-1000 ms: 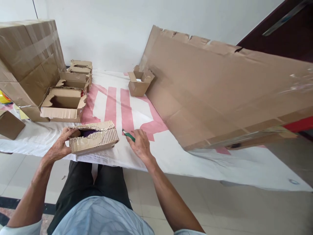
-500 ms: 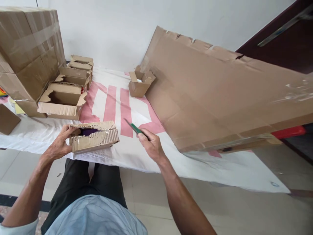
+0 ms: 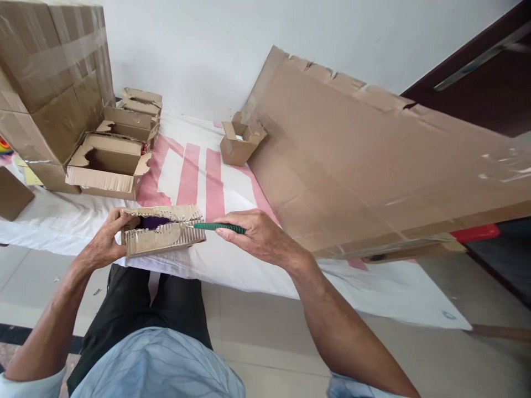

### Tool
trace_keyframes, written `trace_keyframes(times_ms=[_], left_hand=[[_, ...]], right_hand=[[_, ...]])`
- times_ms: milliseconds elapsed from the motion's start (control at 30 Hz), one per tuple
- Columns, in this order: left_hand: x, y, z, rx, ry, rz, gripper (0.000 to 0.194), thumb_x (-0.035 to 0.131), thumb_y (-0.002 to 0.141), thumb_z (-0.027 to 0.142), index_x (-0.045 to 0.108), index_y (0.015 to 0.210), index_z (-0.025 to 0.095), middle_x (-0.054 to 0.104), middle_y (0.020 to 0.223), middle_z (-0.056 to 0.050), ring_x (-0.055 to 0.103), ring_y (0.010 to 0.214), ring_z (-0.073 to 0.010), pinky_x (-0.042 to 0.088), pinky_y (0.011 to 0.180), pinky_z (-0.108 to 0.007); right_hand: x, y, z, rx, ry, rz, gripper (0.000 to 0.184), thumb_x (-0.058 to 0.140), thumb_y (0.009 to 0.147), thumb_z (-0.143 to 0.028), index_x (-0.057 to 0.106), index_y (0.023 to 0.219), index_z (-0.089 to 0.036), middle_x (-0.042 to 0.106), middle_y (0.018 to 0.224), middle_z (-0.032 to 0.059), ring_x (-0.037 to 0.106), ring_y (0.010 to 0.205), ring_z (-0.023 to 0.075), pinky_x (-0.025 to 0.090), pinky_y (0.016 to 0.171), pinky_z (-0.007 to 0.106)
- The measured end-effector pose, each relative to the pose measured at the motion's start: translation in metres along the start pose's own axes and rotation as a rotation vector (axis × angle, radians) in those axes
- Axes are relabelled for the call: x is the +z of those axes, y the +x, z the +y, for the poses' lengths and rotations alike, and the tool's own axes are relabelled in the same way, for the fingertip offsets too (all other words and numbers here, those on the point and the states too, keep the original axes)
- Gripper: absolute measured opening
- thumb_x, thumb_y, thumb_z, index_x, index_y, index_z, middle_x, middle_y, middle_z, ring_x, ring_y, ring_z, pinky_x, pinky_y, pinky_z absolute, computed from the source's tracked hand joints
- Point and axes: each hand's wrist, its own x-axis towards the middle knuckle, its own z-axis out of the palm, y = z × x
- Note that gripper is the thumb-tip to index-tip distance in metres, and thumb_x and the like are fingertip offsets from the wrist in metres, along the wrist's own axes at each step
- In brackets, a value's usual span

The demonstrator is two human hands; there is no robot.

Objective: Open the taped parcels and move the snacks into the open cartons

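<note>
A small cardboard box [image 3: 166, 240] lies at the front edge of the cloth-covered table, its top torn open along a ragged slit. Something dark purple [image 3: 154, 222] shows inside the slit. My left hand [image 3: 103, 237] grips the box by its left end, with the thumb on the near side. In my right hand [image 3: 261, 235] is a green-handled utility knife [image 3: 219, 226], pointing left. Its blade reaches the top of the box at the right end of the slit; the very tip is hard to make out.
Several opened cardboard boxes [image 3: 110, 179] stand at the left beside a tall taped carton stack [image 3: 78, 83]. Another small open box [image 3: 238, 148] sits by the wall. A large cardboard sheet [image 3: 352, 160] leans across the right side. The white cloth [image 3: 244, 271] has pink stripes.
My right hand has turned and brought the knife left and down onto the box's right part. My left hand still holds the box in about the same place.
</note>
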Motion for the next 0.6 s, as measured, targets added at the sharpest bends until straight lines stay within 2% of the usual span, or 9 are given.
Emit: trace_keyframes(times_ms=[133,333,400,467,533,600], left_hand=[[-0.001,0.001,-0.001,0.005,0.003,-0.009,0.047,0.083,0.093,0.042,0.077,0.136,0.024,0.064,0.135,-0.012,0.067,0.135,-0.034,0.061,0.121,-0.051],[-0.002,0.001,0.002,-0.011,-0.01,-0.037,0.044,0.081,0.094,0.039,0.078,0.134,0.023,0.062,0.139,-0.013,0.066,0.138,-0.0349,0.059,0.124,-0.053],[-0.004,0.0,0.003,-0.023,-0.009,-0.045,0.052,0.08,0.094,0.038,0.076,0.144,0.025,0.061,0.14,-0.012,0.065,0.138,-0.0338,0.058,0.126,-0.054],[-0.005,-0.001,0.003,-0.041,0.009,-0.048,0.07,0.08,0.094,0.036,0.066,0.162,0.029,0.061,0.139,-0.01,0.065,0.135,-0.0319,0.058,0.125,-0.054],[-0.007,-0.001,0.002,-0.054,0.03,-0.051,0.087,0.082,0.093,0.037,0.055,0.175,0.033,0.061,0.137,-0.009,0.066,0.131,-0.0307,0.058,0.124,-0.054],[-0.007,-0.001,0.001,-0.054,0.039,-0.055,0.091,0.083,0.093,0.039,0.05,0.178,0.034,0.06,0.137,-0.009,0.066,0.13,-0.0306,0.058,0.124,-0.054]], right_hand=[[-0.003,0.008,-0.008,-0.017,-0.139,-0.019,0.027,0.064,0.108,-0.031,0.089,0.111,-0.023,0.089,0.1,0.0054,0.076,0.085,0.0217,0.052,0.078,0.034],[0.003,0.017,-0.006,-0.089,-0.297,-0.014,0.029,0.063,0.111,-0.034,0.086,0.096,-0.025,0.082,0.086,0.0041,0.067,0.075,0.0201,0.043,0.069,0.033],[0.005,0.017,-0.002,-0.094,-0.321,0.008,0.033,0.063,0.111,-0.039,0.085,0.09,-0.025,0.079,0.081,0.0045,0.064,0.072,0.0202,0.039,0.065,0.034],[0.005,0.015,0.003,-0.086,-0.324,0.016,0.035,0.063,0.111,-0.042,0.085,0.089,-0.026,0.077,0.079,0.0051,0.062,0.07,0.0206,0.038,0.063,0.034],[0.002,0.011,0.005,-0.078,-0.283,0.027,0.033,0.063,0.111,-0.043,0.087,0.093,-0.027,0.077,0.08,0.005,0.062,0.07,0.021,0.039,0.063,0.035],[-0.003,0.007,0.005,-0.082,-0.211,0.054,0.031,0.064,0.11,-0.043,0.088,0.098,-0.028,0.079,0.082,0.0038,0.065,0.072,0.0213,0.044,0.066,0.035]])
